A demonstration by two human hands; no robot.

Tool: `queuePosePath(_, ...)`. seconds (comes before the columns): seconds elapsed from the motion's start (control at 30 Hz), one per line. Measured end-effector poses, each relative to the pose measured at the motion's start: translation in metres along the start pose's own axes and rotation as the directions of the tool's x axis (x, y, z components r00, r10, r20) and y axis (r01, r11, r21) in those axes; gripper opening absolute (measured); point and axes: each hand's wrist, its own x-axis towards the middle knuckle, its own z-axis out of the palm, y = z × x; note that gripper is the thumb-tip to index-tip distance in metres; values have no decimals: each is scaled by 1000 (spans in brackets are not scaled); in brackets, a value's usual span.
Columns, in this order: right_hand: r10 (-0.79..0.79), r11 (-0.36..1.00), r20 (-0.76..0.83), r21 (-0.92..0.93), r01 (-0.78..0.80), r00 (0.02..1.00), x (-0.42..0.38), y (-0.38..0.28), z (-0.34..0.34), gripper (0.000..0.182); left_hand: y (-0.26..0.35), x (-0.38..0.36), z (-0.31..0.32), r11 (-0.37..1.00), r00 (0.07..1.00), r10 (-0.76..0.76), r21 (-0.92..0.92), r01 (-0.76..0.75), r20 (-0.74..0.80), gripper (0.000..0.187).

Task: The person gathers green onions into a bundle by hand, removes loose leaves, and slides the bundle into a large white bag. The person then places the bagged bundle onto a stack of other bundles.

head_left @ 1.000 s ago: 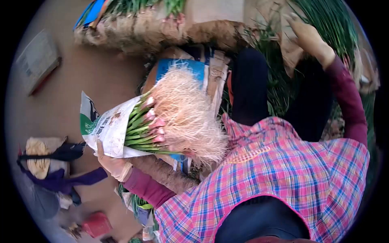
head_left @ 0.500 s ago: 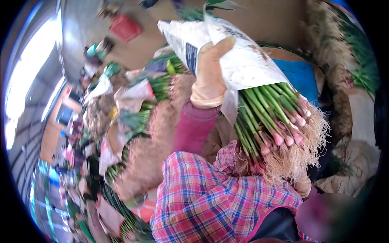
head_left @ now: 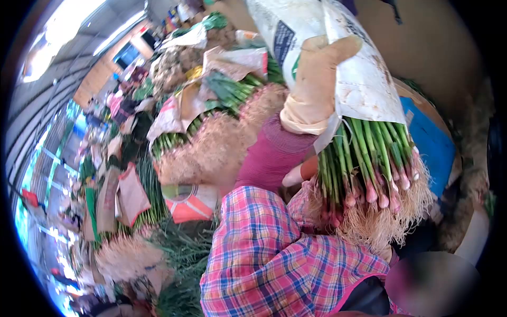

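My left hand point(head_left: 314, 82), in a pale glove below a maroon sleeve, is closed on a white printed sack point(head_left: 364, 84) wrapped around a bundle of spring onions point(head_left: 375, 158). Its thumb lies across the outside of the sack. The green stalks come out of the sack's lower end, with pinkish bulbs and long pale roots point(head_left: 380, 227) hanging over my plaid clothing point(head_left: 269, 243). My right hand is out of sight, behind or below the roots.
Rooted bundles point(head_left: 211, 142), partly wrapped in sacking, are heaped to the left. Loose green leaves point(head_left: 185, 264) lie lower left. A blue panel point(head_left: 430, 145) sits right of the bundle. People and more piles appear blurred at far left.
The view has turned, and the bundle now hangs more upright with its sack end nearer the top edge. My left hand keeps hold of it. My right glove, partly visible before, is now hidden.
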Motion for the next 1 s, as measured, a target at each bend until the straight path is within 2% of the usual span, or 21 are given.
queuePosePath(0.03,-44,997,54,-60,47,998,28,10,-30,66,-28,47,-2,999,1000,9,39,-8,-18,12)
queuePosePath(0.23,-279,857,399,-307,414,873,77,-9,-58,64,19,37,-27,988,979,133,95,-120,-151,17)
queuePosePath(0.33,-340,770,546,-306,560,766,102,-21,-75,63,50,26,-58,931,941,241,332,-154,-239,25)
queuePosePath(0.4,-269,790,689,-242,563,673,127,-21,-91,63,71,11,-67,901,879,304,411,-140,-368,20)
queuePosePath(0.43,160,928,858,-300,223,488,148,-17,-113,47,79,2,-62,781,833,414,613,-117,-369,26)
queuePosePath(0.47,194,938,868,-301,173,456,167,-18,-123,45,74,-7,-91,600,740,553,799,-34,-384,32)
queuePosePath(0.5,227,946,873,-303,117,433,188,-14,-127,43,77,-15,-87,536,764,580,839,-95,-284,33)
queuePosePath(0.53,222,962,809,-272,13,544,206,0,-136,41,79,-25,-78,481,781,595,863,-157,-189,35)
queuePosePath(0.57,226,970,726,-227,-84,649,219,18,-140,39,84,-34,-91,537,762,558,843,-28,-330,38)
queuePosePath(0.6,233,969,583,-205,-136,778,235,29,-141,38,87,-27,-76,718,788,426,696,6,-445,40)
queuePosePath(0.63,69,987,461,-159,6,885,249,50,-142,36,68,-28,-88,724,633,554,689,-44,-542,35)
queuePosePath(0.67,134,971,407,-235,-38,904,256,70,-146,35,73,-19,-93,811,640,461,584,-24,-614,42)
queuePosePath(0.7,182,946,379,-320,-56,907,259,93,-152,34,64,-18,-98,668,594,602,744,-9,-533,46)
queuePosePath(0.77,302,877,355,-468,-111,885,246,134,-163,35,59,5,-83,802,620,467,597,3,-630,45)
queuePosePath(0.8,335,873,320,-460,-164,886,233,164,-164,35,37,15,-93,448,617,703,894,2,-354,40)
queuePosePath(0.83,416,814,387,-562,-147,823,215,194,-164,38,16,25,-101,2,616,788,1000,-14,7,35)
queuePosePath(0.87,497,750,447,-653,-109,744,199,216,-164,41,32,47,-100,499,539,694,858,118,-478,39)
queuePosePath(0.9,568,743,495,-653,-151,658,177,224,-158,39,27,69,-100,592,485,649,789,164,-587,48)
queuePosePath(0.93,580,746,547,-655,-123,603,146,253,-146,36,26,89,-101,635,538,559,743,212,-631,52)
queuePosePath(0.97,527,807,514,-552,-209,677,105,245,-132,35,37,90,-91,671,579,479,700,244,-660,56)
queuePosePath(1.0,512,844,631,-497,-203,583,79,237,-125,36,24,111,-86,717,636,380,648,256,-672,61)
